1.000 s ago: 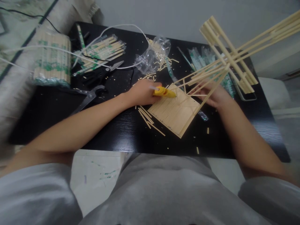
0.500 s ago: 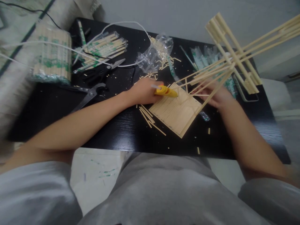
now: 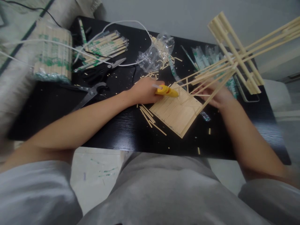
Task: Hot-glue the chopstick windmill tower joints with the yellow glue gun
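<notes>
My left hand (image 3: 146, 90) is closed around a yellow glue gun (image 3: 167, 91), whose tip points right, over a flat panel of thin wooden sticks (image 3: 177, 114). A clear glue stick pokes out of the gun's back end. Across the panel, on its right side, my right hand (image 3: 217, 93) is closed on a wooden stick frame (image 3: 208, 86); the frame's thin struts partly hide the fingers. This frame slants up to the right, with a windmill-like cross of thicker sticks (image 3: 236, 53) at its upper part. Its lower end meets the panel.
Loose cut sticks (image 3: 150, 115) lie left of the panel. Scissors (image 3: 105, 68) and pliers (image 3: 91, 92) rest on the black table (image 3: 117, 131). Packs of wrapped chopsticks (image 3: 52, 54) stand at the left. A white cable (image 3: 126, 22) loops across the back, near a plastic bag (image 3: 154, 53) and stick scraps.
Both hands, the glue gun and the panel hold nearly the same places. The cross-shaped top of the frame appears slightly farther right; the whole view has shifted a little.
</notes>
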### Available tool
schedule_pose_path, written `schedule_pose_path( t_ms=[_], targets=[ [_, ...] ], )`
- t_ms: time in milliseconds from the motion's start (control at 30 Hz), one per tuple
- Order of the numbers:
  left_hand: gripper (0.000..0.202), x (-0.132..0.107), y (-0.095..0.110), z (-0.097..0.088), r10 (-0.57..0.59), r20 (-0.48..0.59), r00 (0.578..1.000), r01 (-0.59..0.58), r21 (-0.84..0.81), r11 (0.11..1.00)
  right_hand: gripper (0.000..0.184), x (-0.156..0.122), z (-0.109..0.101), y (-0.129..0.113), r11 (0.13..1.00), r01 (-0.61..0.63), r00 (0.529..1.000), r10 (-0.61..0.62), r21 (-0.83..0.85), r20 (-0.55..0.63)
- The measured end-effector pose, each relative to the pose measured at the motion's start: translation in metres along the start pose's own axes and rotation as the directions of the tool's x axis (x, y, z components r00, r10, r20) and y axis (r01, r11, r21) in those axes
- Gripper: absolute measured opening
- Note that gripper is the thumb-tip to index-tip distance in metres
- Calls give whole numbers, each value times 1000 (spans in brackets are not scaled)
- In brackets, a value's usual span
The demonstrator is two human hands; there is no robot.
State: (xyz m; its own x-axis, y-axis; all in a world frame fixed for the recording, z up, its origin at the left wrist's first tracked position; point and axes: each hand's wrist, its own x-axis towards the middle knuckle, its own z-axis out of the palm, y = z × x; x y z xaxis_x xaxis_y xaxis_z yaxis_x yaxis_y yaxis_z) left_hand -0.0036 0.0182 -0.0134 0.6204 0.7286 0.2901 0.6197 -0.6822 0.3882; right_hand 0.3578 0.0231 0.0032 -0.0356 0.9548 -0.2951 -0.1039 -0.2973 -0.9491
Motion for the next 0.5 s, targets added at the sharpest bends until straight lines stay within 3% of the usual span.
schedule_pose_path(
  t_ms=[500],
  targets=[
    [23,0,-1,-1,-1,43,999,1,6,1000,29,3,-3,3,1000,18,1000,-18,-20,13]
  ],
)
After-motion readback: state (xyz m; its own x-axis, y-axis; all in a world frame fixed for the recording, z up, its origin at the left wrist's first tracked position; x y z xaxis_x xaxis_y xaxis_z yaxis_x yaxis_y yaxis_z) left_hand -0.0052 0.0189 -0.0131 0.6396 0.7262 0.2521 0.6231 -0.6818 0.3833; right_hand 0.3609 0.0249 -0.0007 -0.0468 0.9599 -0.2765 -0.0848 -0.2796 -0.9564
